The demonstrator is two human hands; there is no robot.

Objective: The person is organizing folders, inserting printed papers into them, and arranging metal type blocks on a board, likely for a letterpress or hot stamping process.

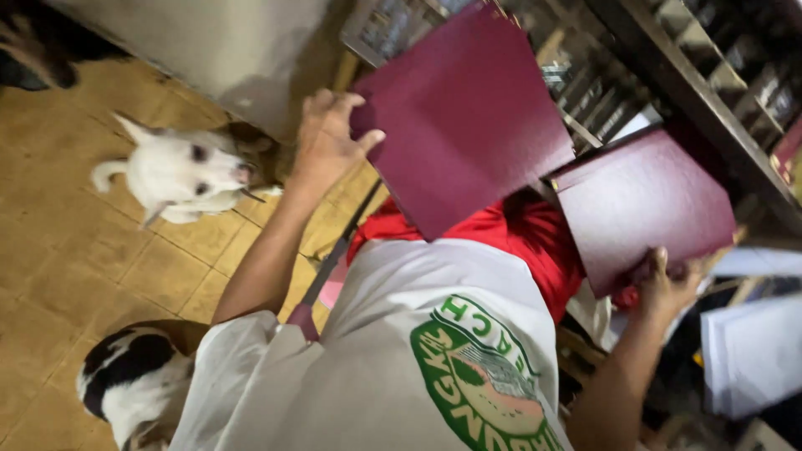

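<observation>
While both hands grip:
L hand (324, 138): fingers clamp maroon cover (464, 113) at its left edge; flat, textured.
R hand (668, 288): fingers pinch second maroon cover (643, 200), bottom edge.
Room: tiled floor (75, 242) left of fingers, white dog (180, 175) there.

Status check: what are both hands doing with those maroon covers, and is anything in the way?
Left hand grips one maroon cover. Right hand grips second maroon cover. White dog on floor beside left arm; shelves close behind covers.
</observation>
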